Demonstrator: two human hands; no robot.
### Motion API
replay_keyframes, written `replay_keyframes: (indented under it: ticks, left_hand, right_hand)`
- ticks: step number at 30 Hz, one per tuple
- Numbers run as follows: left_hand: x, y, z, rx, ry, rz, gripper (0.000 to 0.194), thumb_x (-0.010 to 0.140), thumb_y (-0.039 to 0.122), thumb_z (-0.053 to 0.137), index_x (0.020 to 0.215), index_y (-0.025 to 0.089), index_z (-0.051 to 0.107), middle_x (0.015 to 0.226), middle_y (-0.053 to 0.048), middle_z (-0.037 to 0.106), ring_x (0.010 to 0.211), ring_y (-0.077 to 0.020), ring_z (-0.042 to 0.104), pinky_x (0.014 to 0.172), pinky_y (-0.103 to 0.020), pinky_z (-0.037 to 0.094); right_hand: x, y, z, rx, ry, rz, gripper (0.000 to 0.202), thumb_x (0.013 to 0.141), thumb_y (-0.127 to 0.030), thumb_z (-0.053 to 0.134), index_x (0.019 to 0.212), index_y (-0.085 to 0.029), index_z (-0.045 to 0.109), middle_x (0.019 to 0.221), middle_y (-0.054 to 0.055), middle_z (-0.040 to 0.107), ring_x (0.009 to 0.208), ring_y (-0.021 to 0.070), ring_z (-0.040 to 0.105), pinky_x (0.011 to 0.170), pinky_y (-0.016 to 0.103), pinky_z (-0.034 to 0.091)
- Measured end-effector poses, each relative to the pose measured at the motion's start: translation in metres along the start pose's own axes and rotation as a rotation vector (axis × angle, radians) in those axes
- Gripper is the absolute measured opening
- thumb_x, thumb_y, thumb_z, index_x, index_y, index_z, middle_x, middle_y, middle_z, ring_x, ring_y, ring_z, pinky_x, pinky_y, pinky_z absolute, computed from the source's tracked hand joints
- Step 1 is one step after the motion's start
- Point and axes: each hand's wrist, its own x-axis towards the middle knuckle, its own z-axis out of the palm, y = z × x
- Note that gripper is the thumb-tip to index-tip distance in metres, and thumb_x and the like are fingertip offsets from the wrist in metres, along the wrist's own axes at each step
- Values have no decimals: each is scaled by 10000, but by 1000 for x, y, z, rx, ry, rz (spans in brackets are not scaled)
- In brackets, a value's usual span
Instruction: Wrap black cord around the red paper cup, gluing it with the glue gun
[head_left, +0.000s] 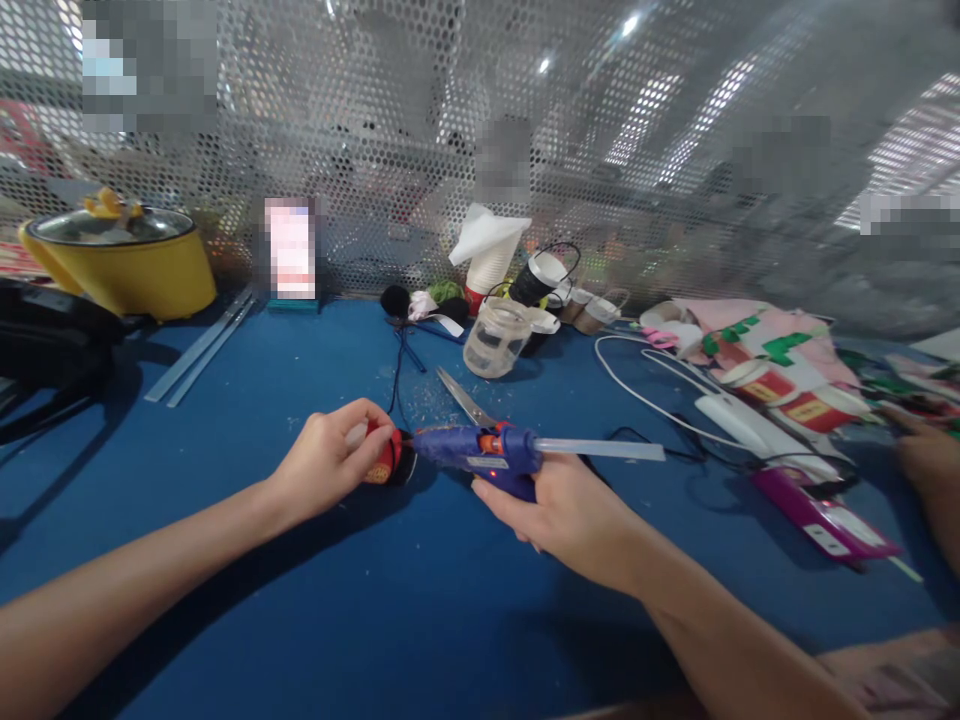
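Note:
My left hand point(341, 455) is closed, its thumb and fingers pinched at a small red paper cup point(381, 462) with gold marks and a black end. A dark strand point(398, 370) runs up from the cup to the yarn behind it. In my right hand point(574, 510) is a blue hot glue gun point(480, 452), held sideways. Its nozzle points left and meets or nearly meets the cup; I cannot tell whether they touch. A translucent glue stick point(600, 449) sticks out of its back. Scissors point(461, 396) lie open-ended behind the gun, their handles partly hidden.
Behind stand a clear plastic jar point(495, 345), stacked paper cups point(491, 265) and yarn balls point(395, 300). At left are a yellow pot point(142, 265) and loose glue sticks point(202, 350). A white cable, a purple power strip point(825, 515) and another person's hand point(930, 460) are at right.

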Motion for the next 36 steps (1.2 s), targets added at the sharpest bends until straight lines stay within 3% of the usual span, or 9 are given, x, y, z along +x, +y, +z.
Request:
replay_keyframes:
  ticks: [7, 13, 23, 30, 36]
  left_hand:
    - [4, -2, 2, -78, 26, -88, 235, 776, 359, 426, 713, 155, 526, 620, 4, 558, 569, -120, 480, 529, -219, 380]
    - [5, 0, 2, -88, 32, -103, 238, 771, 362, 428, 716, 154, 530, 618, 6, 552, 572, -120, 472, 511, -209, 371]
    - [1, -1, 2, -12, 36, -8, 225, 793, 335, 417, 729, 154, 534, 643, 3, 589, 564, -113, 512, 542, -212, 392]
    - [-6, 0, 3, 20, 24, 88, 188, 807, 293, 410, 752, 150, 520, 558, 23, 579, 473, -82, 489, 485, -181, 386]
    - [-7, 0, 4, 55, 39, 173, 145, 806, 243, 414, 747, 156, 514, 516, 41, 562, 434, -65, 476, 460, -159, 379]
  right_hand:
    - [-3, 6, 5, -237, 12, -76, 160, 743, -262, 468, 732, -158, 589, 568, 23, 578, 491, 139, 519, 455, 236, 383]
    - [-4, 6, 6, -298, 14, -100, 192, 740, -269, 475, 748, -142, 618, 618, 57, 611, 553, 169, 556, 507, 258, 404]
    - [1, -1, -1, 60, -22, 65, 123, 746, -266, 470, 723, -176, 550, 402, -41, 460, 402, 122, 486, 432, 225, 379]
    - [7, 5, 1, 206, -100, 183, 131, 743, -289, 472, 667, -183, 462, 424, -52, 446, 345, 78, 432, 344, 187, 369]
    - [13, 7, 1, 237, -162, 202, 219, 751, -313, 451, 573, -190, 415, 433, -43, 432, 359, 80, 432, 360, 203, 397]
